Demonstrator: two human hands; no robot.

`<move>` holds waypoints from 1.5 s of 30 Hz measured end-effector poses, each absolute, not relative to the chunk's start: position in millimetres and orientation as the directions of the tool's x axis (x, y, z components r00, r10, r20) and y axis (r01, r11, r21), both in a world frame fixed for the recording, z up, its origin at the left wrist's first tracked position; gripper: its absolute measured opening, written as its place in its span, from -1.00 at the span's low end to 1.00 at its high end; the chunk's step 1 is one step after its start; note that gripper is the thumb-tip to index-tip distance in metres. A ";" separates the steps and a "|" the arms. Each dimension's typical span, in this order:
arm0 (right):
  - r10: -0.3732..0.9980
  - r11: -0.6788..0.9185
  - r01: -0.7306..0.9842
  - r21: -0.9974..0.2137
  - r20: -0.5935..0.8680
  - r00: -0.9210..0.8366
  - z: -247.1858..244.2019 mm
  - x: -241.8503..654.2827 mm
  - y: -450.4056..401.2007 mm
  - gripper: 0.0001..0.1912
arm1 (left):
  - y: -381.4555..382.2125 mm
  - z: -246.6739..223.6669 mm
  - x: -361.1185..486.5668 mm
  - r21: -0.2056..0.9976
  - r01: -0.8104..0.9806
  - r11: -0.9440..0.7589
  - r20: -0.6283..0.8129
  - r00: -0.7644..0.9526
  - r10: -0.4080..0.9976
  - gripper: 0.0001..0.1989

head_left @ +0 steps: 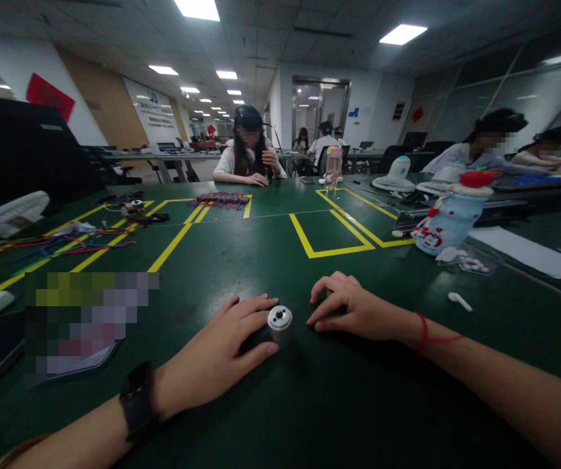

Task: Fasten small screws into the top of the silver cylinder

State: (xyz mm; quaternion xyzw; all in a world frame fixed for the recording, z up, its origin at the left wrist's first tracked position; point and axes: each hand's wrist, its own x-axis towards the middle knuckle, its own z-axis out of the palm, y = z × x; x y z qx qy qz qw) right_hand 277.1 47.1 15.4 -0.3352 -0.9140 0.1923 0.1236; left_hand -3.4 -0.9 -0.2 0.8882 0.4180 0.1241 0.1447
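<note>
Far edge of the green table [241,260] is running across ahead of me, w/ a person [248,153] sitting behind it. Bare green surface is stretching fwd from my hands to the yellow tape [342,252], so there's open room btwn. On my L side, that room is ending at a blurred flat item [82,326], which is lying near my black watch [138,398], and loose wires [82,245] are spreading farther out. On the R, a white earbud [460,301] is lying beyond my forearm, w/ the blue bottle [451,218] standing behind it & white paper [529,251] lying to the bottle's R. A bundle of thin wires [222,200] is lying near the far edge, well apart from me.

The metal cyl. [280,332] is standing upright on the table, its round top w/ dark holes facing up. It's sitting btwn my two hands, much closer to the L one. My L hand [215,352] is reaching in palm down, fingers spreading; thumb is pointing at the cyl.'s lower side, fingertips are coming up beside its top. I can't tell if skin is touching metal, but this grip is open, not clenching. My R hand [353,306] is hovering or resting just across a gap, can't tell which; its fingers are curling loosely, released, w/ the red cord [423,331] circling that wrist.
</note>
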 end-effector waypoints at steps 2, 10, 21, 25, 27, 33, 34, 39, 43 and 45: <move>0.651 0.713 0.556 -0.426 0.109 -0.751 14.6 274.7 45.1 -0.83 | -1.1 -0.5 -3.3 0.362 0.705 -0.610 0.101 0.620 0.778 -0.60; 0.763 0.567 0.434 -0.700 0.248 -0.597 19.8 283.7 57.1 -0.72 | -1.0 0.5 -3.7 0.361 0.709 -0.606 0.084 0.622 0.778 -0.58; 0.958 0.288 0.632 -0.720 0.223 -0.182 -0.1 321.5 98.9 -0.67 | -0.8 0.6 -4.1 0.368 0.695 -0.617 0.105 0.629 0.771 -0.58; 0.909 0.400 0.641 -0.655 0.192 -0.370 11.5 302.3 76.1 -0.74 | -1.0 1.5 -3.2 0.369 0.690 -0.623 0.125 0.627 0.769 -0.58; 0.806 0.526 0.586 -0.616 0.139 -0.576 16.6 290.3 62.0 -0.69 | -1.2 1.4 -2.9 0.370 0.691 -0.621 0.124 0.626 0.770 -0.58; 0.667 0.665 0.447 -0.599 0.206 -0.716 19.7 261.8 36.4 -0.84 | -1.7 -0.8 -2.3 0.369 0.702 -0.610 0.120 0.614 0.780 -0.60; 0.688 0.654 0.425 -0.626 0.258 -0.678 21.1 257.7 34.9 -0.85 | -1.7 -0.9 -2.2 0.367 0.703 -0.609 0.124 0.612 0.781 -0.60; 0.702 0.684 0.342 -0.645 0.454 -0.548 36.4 234.5 28.0 -0.87 | -2.0 0.9 -0.6 0.364 0.697 -0.618 0.144 0.613 0.777 -0.61; 0.678 0.696 0.368 -0.617 0.396 -0.619 42.3 221.4 20.2 -0.88 | -2.7 2.0 0.3 0.365 0.690 -0.625 0.152 0.619 0.771 -0.59; 0.678 0.692 0.369 -0.621 0.382 -0.628 42.6 220.4 18.2 -0.87 | -2.8 1.9 0.3 0.366 0.690 -0.624 0.148 0.619 0.771 -0.59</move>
